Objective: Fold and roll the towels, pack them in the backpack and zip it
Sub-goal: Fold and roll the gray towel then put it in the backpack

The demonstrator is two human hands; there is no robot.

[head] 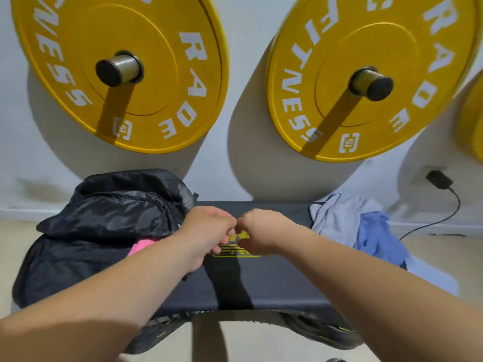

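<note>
Towels (339,220) are in neither hand, it seems: left hand (209,231) and right hand (261,231) meet over the bench (274,280), fingers curled; whether they pinch anything I cannot tell. Better to spread one towel flat first. They lie crumpled, grey and blue, far right; backpack (104,226) left.

Left hand (209,232): my fingers curled, arm stretched forward, knuckles near the right.
Right hand (262,231): curled likewise; grip unclear to me.
</note>
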